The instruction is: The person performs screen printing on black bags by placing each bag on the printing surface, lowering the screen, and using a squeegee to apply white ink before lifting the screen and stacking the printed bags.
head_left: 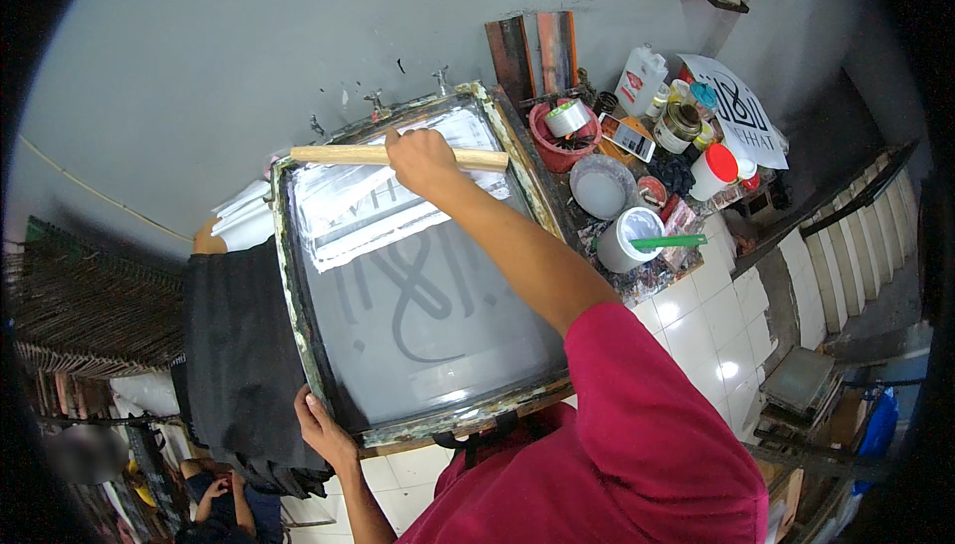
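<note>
A screen-printing frame [290, 315] with a paint-crusted rim lies tilted in front of me. Its grey mesh [448, 355] bears a dark, looping letter design in mirror image. White ink [348, 239] is smeared over the far half of the mesh. My right hand [422, 161] is closed round the wooden squeegee [343, 155], which spans the far part of the screen; its blade is hidden. My left hand [323, 432] grips the frame's near left corner, thumb on the rim and some fingers out of sight beneath.
Black fabric [234, 345] hangs left of the frame. On the right, a cluttered table holds a white ink tub [619, 251] with a green-handled tool [668, 242], a grey bowl [603, 186], a red bucket [553, 161], and a phone [627, 137]. A seated person [234, 504] shows at lower left.
</note>
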`<state>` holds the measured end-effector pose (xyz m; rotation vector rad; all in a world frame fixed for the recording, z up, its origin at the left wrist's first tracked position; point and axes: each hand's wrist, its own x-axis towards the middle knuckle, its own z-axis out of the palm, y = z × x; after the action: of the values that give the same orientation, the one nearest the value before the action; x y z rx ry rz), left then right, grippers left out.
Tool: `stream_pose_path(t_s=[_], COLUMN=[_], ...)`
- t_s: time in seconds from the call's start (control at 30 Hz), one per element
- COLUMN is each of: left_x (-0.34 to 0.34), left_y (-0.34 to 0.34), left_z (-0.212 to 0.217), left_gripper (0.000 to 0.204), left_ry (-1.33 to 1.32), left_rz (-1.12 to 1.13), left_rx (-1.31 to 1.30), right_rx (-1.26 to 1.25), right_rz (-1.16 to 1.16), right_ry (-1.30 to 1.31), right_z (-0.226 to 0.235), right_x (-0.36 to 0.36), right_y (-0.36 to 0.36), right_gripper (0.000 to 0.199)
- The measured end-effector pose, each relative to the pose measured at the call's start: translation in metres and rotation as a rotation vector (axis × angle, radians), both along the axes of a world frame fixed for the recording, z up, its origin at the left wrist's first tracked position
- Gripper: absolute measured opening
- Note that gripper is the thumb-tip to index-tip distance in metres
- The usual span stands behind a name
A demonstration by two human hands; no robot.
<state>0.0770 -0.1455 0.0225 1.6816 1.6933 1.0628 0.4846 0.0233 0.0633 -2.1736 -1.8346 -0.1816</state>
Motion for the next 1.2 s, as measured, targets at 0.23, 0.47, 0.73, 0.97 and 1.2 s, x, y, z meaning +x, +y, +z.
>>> stream_pose_path(t_s=[0.23,0.47,0.73,0.97,1.2], left_x=[0.007,0.003,0.008,0.007,0.009], left_y=[0.001,-0.001,0.000,-0.003,-0.002], left_z=[0.009,0.009,0.014,0.015,0.015], left_gripper=[0.051,0.048,0.044,0.046,0.049], left_ry=[0.010,-0.013,-0.026,0.009,0.048], left_rz=[0.003,0.076,0.086,0.096,0.097], left_rx=[-0.003,-0.043,-0.006,-0.052,-0.073], right_rx=[-0.107,-0.055,0.048,-0.010,0.163], right_rz=[0.065,0.225,0.351,0.474,0.536], right_ry=[-0.036,-0.080,-0.040,-0.004,-0.197], right_z=[0.013,0.008,0.021,0.019,-0.015], right_x=[0.016,0.006,0.021,-0.007,-0.019], right_y=[0.001,-0.028,-0.026,-0.092,-0.088], right_gripper=[0.045,0.033,0.029,0.023,0.018])
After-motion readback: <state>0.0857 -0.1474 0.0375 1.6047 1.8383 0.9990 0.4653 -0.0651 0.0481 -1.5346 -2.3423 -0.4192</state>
